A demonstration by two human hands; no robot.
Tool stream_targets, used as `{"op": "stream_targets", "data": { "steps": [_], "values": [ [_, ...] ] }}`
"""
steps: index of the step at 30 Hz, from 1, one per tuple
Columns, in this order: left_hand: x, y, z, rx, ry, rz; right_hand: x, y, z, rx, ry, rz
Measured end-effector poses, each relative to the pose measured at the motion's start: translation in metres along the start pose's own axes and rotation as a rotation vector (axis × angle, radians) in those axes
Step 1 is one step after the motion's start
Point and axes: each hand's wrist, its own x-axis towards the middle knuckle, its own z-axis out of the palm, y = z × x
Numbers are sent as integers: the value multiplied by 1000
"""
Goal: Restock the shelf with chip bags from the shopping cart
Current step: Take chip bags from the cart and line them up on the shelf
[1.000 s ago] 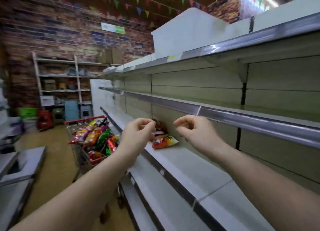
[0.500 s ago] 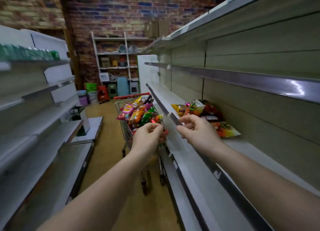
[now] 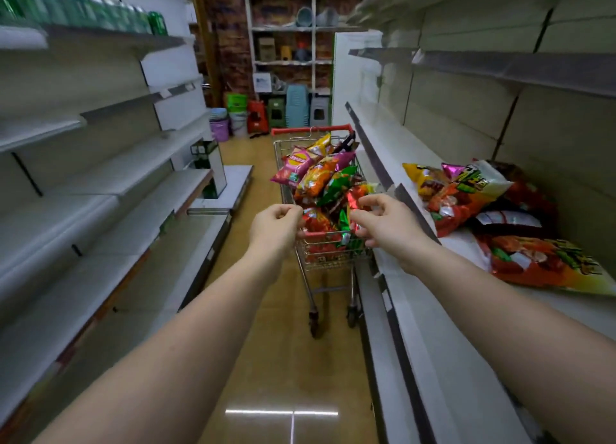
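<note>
Down the aisle, the shopping cart point(image 3: 328, 210) stands heaped with glossy chip bags point(image 3: 320, 180): a pink one on top, orange and green ones below it, red ones at the near end. More bags point(image 3: 466, 196) already lie on the right-hand shelf point(image 3: 416, 310), mostly red and orange, one long red bag point(image 3: 546, 263) flat at the shelf's front.

Both arms reach out over the cart's near end. The left hand point(image 3: 275, 226) is curled, its fingertips point(image 3: 298, 215) pinched close together at the edge of a red bag, though I cannot tell whether they actually grip it. The right hand point(image 3: 386, 225) is curled the same way, fingers at a red and green bag; a hold cannot be made out there either.

Half a second ago the hands hung short of the cart; now they are over it, and the view has turned further down the aisle.
</note>
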Motion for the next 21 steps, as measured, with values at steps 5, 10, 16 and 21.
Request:
{"op": "stream_targets", "data": {
  "steps": [5, 10, 16, 21],
  "values": [
    [105, -31, -10, -4, 26, -34, 97, 15, 52, 43, -21, 80],
    [216, -45, -9, -23, -6, -88, 203, 17, 96, 67, -10, 170],
    [321, -53, 11, 2, -71, -145, 299, 32, 117, 82, 17, 275],
    [393, -76, 43, 42, -128, -196, 374, 67, 118, 80, 28, 359]
  ]
}}
